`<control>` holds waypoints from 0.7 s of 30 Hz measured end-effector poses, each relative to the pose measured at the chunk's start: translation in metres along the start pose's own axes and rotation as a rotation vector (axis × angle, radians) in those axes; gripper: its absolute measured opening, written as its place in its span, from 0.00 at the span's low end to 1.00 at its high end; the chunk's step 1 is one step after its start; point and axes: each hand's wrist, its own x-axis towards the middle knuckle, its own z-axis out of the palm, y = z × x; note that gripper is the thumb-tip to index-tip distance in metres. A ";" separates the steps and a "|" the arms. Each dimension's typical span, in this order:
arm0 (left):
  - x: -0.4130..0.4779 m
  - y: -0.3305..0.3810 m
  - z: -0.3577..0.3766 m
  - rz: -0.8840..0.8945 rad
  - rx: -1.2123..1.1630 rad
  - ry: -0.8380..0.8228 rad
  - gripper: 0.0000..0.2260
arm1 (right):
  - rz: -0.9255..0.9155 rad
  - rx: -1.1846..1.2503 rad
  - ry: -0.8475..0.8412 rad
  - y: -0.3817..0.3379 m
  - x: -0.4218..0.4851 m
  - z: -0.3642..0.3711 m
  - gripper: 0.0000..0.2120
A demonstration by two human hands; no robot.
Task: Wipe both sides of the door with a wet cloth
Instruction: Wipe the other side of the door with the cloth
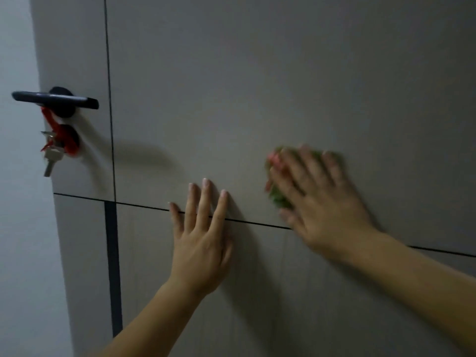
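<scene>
A grey door with thin dark grooves fills the view. My left hand lies flat on it, fingers straight and spread across the horizontal groove. To the right, my right hand presses a green and pink cloth flat against the door, just above that groove. The right hand is blurred. Most of the cloth is hidden under its palm and fingers; only its edges show at the left and above the fingertips.
A black lever handle sits at the door's left edge. Below it, keys on a red strap hang from the lock. A pale wall lies left of the door's edge.
</scene>
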 end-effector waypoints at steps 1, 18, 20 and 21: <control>0.000 -0.001 0.000 0.001 -0.004 0.007 0.34 | -0.099 0.012 -0.035 -0.009 -0.016 0.001 0.36; 0.008 0.041 0.000 0.070 -0.018 0.017 0.33 | -0.016 0.044 -0.053 0.010 -0.044 0.000 0.33; 0.008 0.043 -0.002 0.053 -0.015 0.007 0.34 | 0.125 0.052 -0.028 0.015 -0.040 -0.001 0.33; 0.009 0.046 -0.003 0.037 -0.010 0.001 0.34 | 0.146 0.057 -0.029 0.009 -0.046 0.000 0.33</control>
